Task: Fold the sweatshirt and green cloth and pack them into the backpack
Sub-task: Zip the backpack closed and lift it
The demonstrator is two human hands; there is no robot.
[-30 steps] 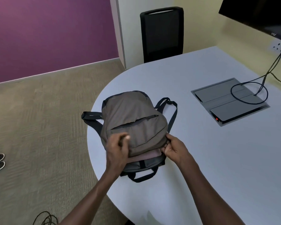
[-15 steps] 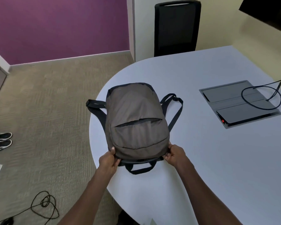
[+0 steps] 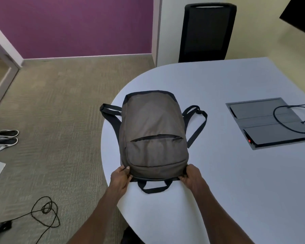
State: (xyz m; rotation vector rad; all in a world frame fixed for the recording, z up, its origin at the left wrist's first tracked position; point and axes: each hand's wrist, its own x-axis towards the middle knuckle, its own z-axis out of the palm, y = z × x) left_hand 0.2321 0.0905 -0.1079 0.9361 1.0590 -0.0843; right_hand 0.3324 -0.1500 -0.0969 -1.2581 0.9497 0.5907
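Note:
A grey-brown backpack [image 3: 153,134] with black straps lies flat on the white table [image 3: 236,182], its top with the black carry loop [image 3: 153,188] pointing toward me. My left hand [image 3: 121,177] grips the backpack's near left corner. At the near right corner, my right hand [image 3: 192,176] pinches the top edge. The main opening looks closed. Neither the sweatshirt nor the green cloth is in sight.
A grey cable box [image 3: 269,122] with a black cable [image 3: 292,118] is set into the table at right. A black chair [image 3: 206,32] stands behind the table. On the carpet at left lie shoes [image 3: 4,140] and a coiled cord [image 3: 46,212].
A second ago the top gaped with pinkish cloth showing and my left hand lay on the flap. Now the flap is down, the cloth is hidden, and both hands hold the near corners.

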